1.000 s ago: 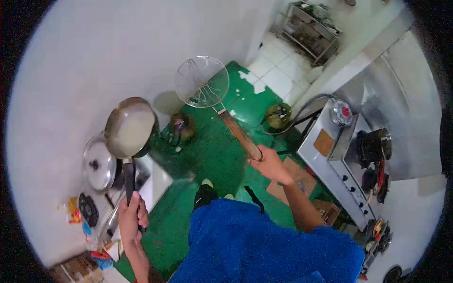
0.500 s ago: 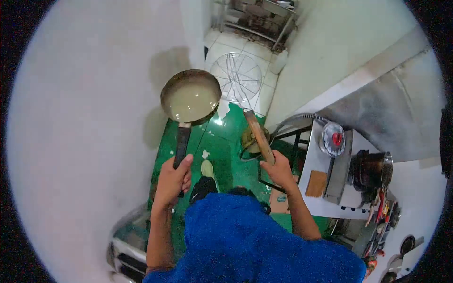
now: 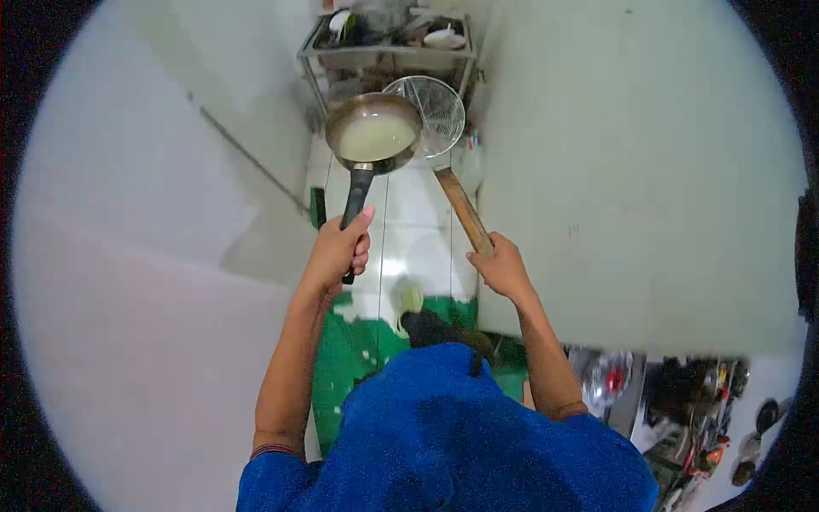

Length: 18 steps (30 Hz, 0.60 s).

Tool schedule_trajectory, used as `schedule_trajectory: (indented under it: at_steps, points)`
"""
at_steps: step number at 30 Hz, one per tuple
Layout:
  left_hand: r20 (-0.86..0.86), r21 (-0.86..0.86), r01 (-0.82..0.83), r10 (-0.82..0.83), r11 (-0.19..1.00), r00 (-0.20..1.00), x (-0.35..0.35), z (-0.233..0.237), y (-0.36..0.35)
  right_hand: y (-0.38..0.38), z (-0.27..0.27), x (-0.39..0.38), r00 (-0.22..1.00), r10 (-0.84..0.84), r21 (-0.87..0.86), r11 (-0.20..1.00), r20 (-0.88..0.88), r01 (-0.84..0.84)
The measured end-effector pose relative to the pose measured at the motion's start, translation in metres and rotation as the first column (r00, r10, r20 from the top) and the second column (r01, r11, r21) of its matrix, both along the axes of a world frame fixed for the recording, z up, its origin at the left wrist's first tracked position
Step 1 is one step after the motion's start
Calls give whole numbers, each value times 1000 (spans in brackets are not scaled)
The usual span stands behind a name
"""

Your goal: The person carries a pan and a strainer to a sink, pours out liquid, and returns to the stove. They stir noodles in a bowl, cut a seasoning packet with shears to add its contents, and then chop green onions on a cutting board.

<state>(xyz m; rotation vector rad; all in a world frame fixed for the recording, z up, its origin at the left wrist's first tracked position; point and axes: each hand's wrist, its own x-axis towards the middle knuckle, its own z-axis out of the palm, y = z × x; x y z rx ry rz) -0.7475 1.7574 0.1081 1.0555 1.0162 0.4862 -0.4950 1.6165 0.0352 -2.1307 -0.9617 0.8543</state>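
White tile (image 3: 418, 230) runs beyond both hands, green floor (image 3: 341, 363) nearer the body. Left hand (image 3: 343, 252) is wrapped round the black handle (image 3: 358, 194) of a pan (image 3: 373, 102); pan sits just beyond that hand, pale liquid (image 3: 375, 139) pooled inside. Near-level hold, I'd judge, so the liquid doesn't reach the rim. Right hand (image 3: 505, 271) is closed round the near end of a wooden handle (image 3: 463, 209); its wire strainer (image 3: 444, 115) is out past that hand, angled in toward the pan. Strainer overlaps the pan's right edge in view; can't tell if they touch. Holding both out front probably gives clearance from the side walls. Going outward: pale left wall (image 3: 153, 299) beside left hand, pale right wall (image 3: 640, 171) beside right hand. Ahead of both hands, metal-framed stand (image 3: 388, 50) with mixed clutter on top, mostly too blurred to name. Below and between the hands, light shoe (image 3: 411, 299) near the tile/green edge, then blue clothing (image 3: 461, 427). Behind right hand, off to its right: silver item with a red centre (image 3: 612, 377), plus dark blurred stuff.
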Motion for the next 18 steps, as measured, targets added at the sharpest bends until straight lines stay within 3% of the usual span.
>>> schedule_trajectory:
  at_steps: [2, 6, 9, 11, 12, 15, 18]
  points:
    - [-1, 24, 37, -37, 999, 999, 45, 3, 76, 70, -13, 44, 989, 60, 66, 995, 133, -69]
    - [-11, 39, 83, -82, 996, 997, 112, 12, 196, 183, 11, 100, 985, 53, 34, 998, 162, -59]
    - [18, 116, 119, -122, 986, 992, 174, 9, 306, 282, 18, 154, 999, 52, -53, 997, 8, -52]
    - [1, 126, 131, -132, 983, 991, 210, 5, 372, 340, 5, 187, 970, 115, 0, 993, 213, -117]
    - [-4, 162, 152, -153, 975, 988, 209, 4, 378, 339, 9, 183, 971, 93, 16, 995, 221, -99]
    - [-41, 228, 229, -225, 946, 973, 246, -6, 463, 401, 9, 210, 990, 79, 93, 992, 121, -91]
    - [-53, 256, 219, -213, 941, 976, 288, -10, 535, 456, 15, 246, 997, 48, 40, 998, 64, -50]
